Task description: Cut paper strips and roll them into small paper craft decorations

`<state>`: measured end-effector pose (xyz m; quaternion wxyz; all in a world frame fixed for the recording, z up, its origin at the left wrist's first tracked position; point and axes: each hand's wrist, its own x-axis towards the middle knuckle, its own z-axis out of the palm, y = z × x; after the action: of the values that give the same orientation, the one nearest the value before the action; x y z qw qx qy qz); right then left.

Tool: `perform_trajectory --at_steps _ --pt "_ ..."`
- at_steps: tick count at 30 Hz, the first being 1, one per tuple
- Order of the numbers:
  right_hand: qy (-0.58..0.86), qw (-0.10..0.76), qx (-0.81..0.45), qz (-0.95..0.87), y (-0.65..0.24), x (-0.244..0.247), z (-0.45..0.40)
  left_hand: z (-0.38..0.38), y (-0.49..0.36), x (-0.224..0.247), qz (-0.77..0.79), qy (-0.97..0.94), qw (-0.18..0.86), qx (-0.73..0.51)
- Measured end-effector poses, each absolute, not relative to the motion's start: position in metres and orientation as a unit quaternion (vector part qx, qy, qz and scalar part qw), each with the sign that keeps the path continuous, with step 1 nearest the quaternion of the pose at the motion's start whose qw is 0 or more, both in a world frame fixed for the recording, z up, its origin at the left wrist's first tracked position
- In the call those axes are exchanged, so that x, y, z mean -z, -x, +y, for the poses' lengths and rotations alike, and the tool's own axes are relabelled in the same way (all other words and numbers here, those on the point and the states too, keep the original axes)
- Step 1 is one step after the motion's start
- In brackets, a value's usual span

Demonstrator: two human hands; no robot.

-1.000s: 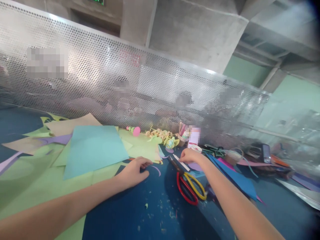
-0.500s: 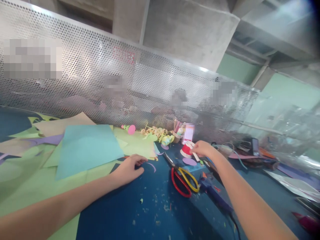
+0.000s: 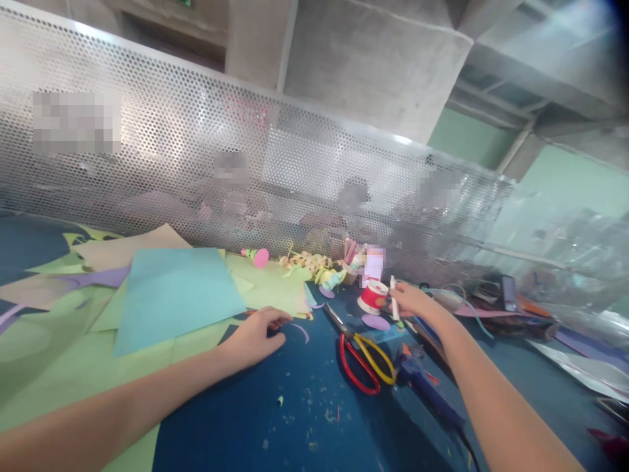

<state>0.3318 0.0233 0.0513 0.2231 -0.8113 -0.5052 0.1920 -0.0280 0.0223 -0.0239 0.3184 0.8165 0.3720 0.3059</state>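
Observation:
My right hand pinches a slim white stick-like object, held roughly upright just right of a red and white spool. A purple paper oval lies below the spool. My left hand rests on the blue table with its fingers curled and a gap between thumb and fingers; nothing shows in it. Beside its fingertips is a thin purple paper strip. Scissors with red and yellow handles lie between the hands, and a blue glue gun is under my right forearm.
A light blue sheet lies over green and tan papers on the left. Paper flowers stand along the perforated metal screen. Behind the screen are blurred people. A phone, wires and paper scraps crowd the right side.
My right hand has moved slightly right, away from the spool, and the white object now stands more upright in it. My left hand keeps its pose.

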Motion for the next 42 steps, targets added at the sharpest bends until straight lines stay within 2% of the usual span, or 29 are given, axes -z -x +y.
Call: perform_trajectory --at_steps 6,9,13,18,25,29,33,35,37,42 --pt "0.689 0.393 -0.139 -0.593 -0.305 -0.078 0.019 0.024 0.029 0.026 0.367 -0.819 0.315 -0.308" --pt "0.642 0.447 -0.108 -0.613 -0.289 -0.095 0.017 0.025 0.029 0.027 0.359 -0.821 0.314 -0.313" --pt "0.603 0.474 -0.079 -0.637 -0.273 -0.116 0.019 0.026 0.028 0.028 0.358 -0.820 0.313 -0.317" --pt "0.575 0.476 -0.112 -0.656 -0.259 -0.135 0.031 0.023 0.026 0.025 0.373 -0.828 0.285 -0.307" --pt "0.489 0.589 -0.074 -0.639 -0.252 -0.175 0.044 0.020 0.009 0.008 0.335 -0.868 0.148 -0.336" --pt "0.472 0.596 -0.072 -0.646 -0.246 -0.194 0.041 0.038 -0.026 -0.004 0.299 -0.902 0.123 -0.288" --pt "0.436 0.654 -0.037 -0.617 -0.255 -0.199 0.041 0.068 -0.067 -0.006 0.301 -0.913 0.116 -0.251" --pt "0.520 0.607 -0.010 -0.601 -0.269 -0.189 0.039 0.081 -0.084 -0.004 0.309 -0.917 0.113 -0.225" --pt "0.644 0.482 -0.017 -0.594 -0.287 -0.168 0.036 0.090 -0.097 0.000 0.320 -0.920 0.114 -0.198" --pt "0.756 0.228 -0.081 -0.608 -0.321 -0.096 0.017 0.102 -0.113 0.012 0.352 -0.914 0.114 -0.169"
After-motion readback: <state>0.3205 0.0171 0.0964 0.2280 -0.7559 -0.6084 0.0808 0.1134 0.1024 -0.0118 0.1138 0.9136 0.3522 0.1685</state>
